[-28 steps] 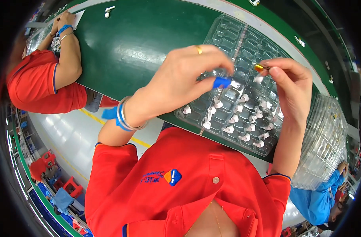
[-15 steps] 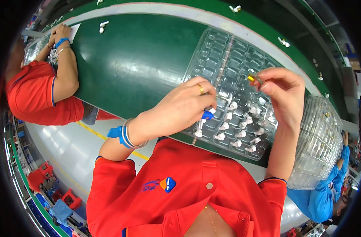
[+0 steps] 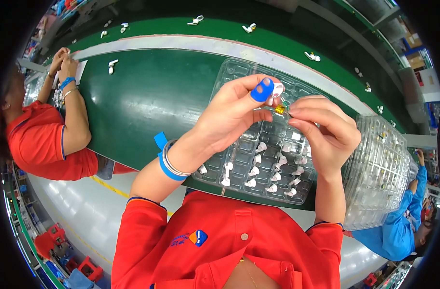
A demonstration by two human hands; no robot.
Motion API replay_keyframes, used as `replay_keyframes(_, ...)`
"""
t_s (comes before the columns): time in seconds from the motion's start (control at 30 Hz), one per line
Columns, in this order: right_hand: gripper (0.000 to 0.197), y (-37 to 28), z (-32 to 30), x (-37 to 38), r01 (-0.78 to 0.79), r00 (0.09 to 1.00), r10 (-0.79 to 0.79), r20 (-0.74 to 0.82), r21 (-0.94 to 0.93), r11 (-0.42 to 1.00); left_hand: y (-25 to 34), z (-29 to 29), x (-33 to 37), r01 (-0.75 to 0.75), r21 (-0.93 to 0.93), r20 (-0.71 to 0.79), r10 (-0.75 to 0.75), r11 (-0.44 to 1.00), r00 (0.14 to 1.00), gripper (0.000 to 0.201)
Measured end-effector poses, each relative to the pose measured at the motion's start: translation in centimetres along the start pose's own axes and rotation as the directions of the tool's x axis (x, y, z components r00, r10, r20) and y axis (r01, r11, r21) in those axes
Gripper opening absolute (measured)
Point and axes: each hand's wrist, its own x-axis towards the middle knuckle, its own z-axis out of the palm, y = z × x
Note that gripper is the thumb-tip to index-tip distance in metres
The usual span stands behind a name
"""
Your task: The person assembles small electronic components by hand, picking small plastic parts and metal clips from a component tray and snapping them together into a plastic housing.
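Observation:
Over the clear plastic tray (image 3: 245,146), both hands are raised close together. My left hand (image 3: 225,113), with a blue finger cot (image 3: 262,90) on its thumb, is closed on a white earbud shell (image 3: 278,90). A small gold-yellow flexible circuit piece (image 3: 280,109) lies just below the shell, at the fingertips of my right hand (image 3: 328,129), which pinches it. Whether the piece touches the shell, I cannot tell. Several white earbud parts (image 3: 254,171) sit in the tray's near pockets.
To the right stands a stack of clear trays (image 3: 379,178). Beyond the green table (image 3: 147,91), a green conveyor belt (image 3: 172,24) carries scattered earbud parts. One co-worker in red (image 3: 51,130) works at left; another in blue (image 3: 393,231) is at right.
My left hand has lifted from the tray and turned, bringing up a white earbud shell. The right hand, with the gold-yellow piece, has come to it. The whole view has also shifted.

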Motion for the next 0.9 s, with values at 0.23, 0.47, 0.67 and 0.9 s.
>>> replay_keyframes(0.23, 0.017, 0.3, 0.5, -0.1, 0.01, 0.998, -0.01, -0.064, 0.001, 1.0, -1.1, -0.1, 0.0, -0.005, -0.069, 0.065, 0.01, 0.998, 0.998, 0.031)
replay_keyframes(0.47, 0.022, 0.0, 0.9, -0.9, -0.041, 0.993, 0.041, -0.111, 0.005, 0.999, -0.8, 0.6, -0.3, 0.015, 0.056, 0.074, -0.019, 0.998, 0.997, 0.034)
replay_keyframes(0.67, 0.032, -0.7, 0.7, -0.1, -0.232, 0.973, 0.232, -0.001, 0.009, 0.973, -0.5, -0.4, -0.5, 0.035, 0.023, 0.155, -0.039, 0.999, 0.987, 0.022)
replay_keyframes(0.9, 0.029, 0.2, 0.7, -0.5, -0.417, 0.907, 0.405, 0.112, 0.372, 0.829, -1.2, -0.6, -0.4, 0.08, 0.012, 0.124, -0.081, 0.997, 0.989, 0.024)
